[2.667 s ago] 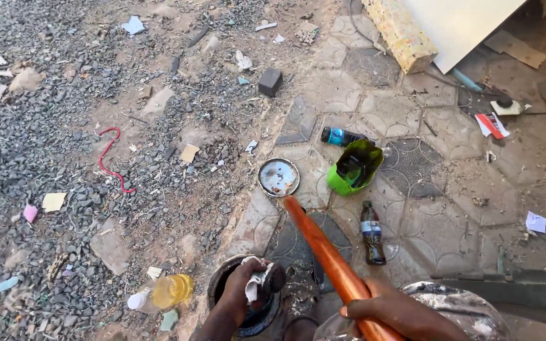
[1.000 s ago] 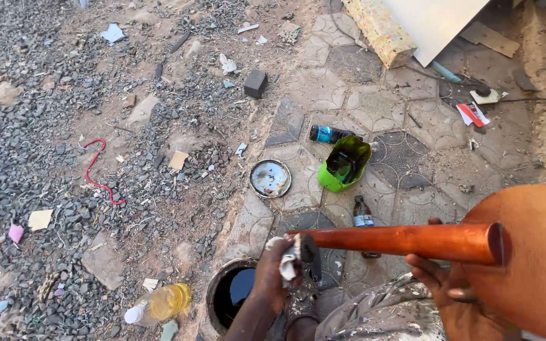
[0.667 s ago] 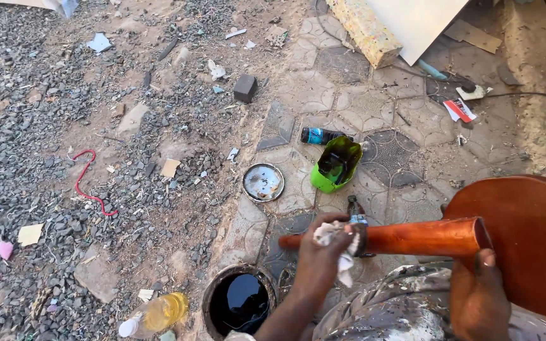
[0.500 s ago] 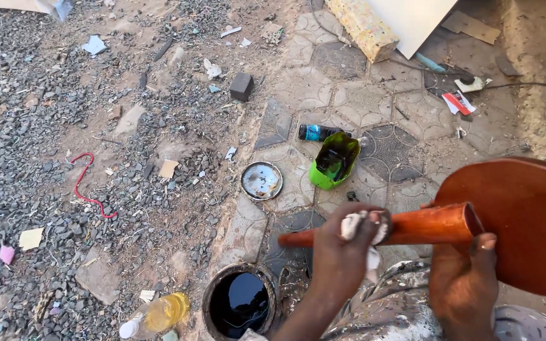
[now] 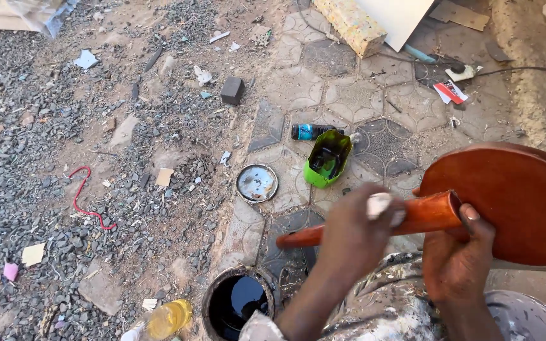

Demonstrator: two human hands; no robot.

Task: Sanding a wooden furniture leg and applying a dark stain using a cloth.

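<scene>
My left hand [image 5: 356, 235] presses a small whitish rag [image 5: 379, 204] against a reddish-brown turned wooden leg [image 5: 424, 215], near its thick end. The leg runs left to a thin tip above the paving and joins a round reddish-brown wooden top [image 5: 513, 202] at the right. My right hand [image 5: 455, 262] grips the thick end of the leg where it meets the top. Below the leg's tip, an open tin of dark liquid [image 5: 238, 305] stands on the ground.
A round metal lid [image 5: 257, 183], a cut green plastic container [image 5: 327, 159] and a dark bottle [image 5: 311, 131] lie on the patterned paving. A yellowish bottle [image 5: 162, 320] lies by the tin. Gravel, paper scraps and a red cord [image 5: 86, 199] cover the left. Boards lean at the top.
My left hand lifted the rag from the tin and slid it along the leg toward the thick end. The stool was turned so the leg lies sideways and the round top shows.
</scene>
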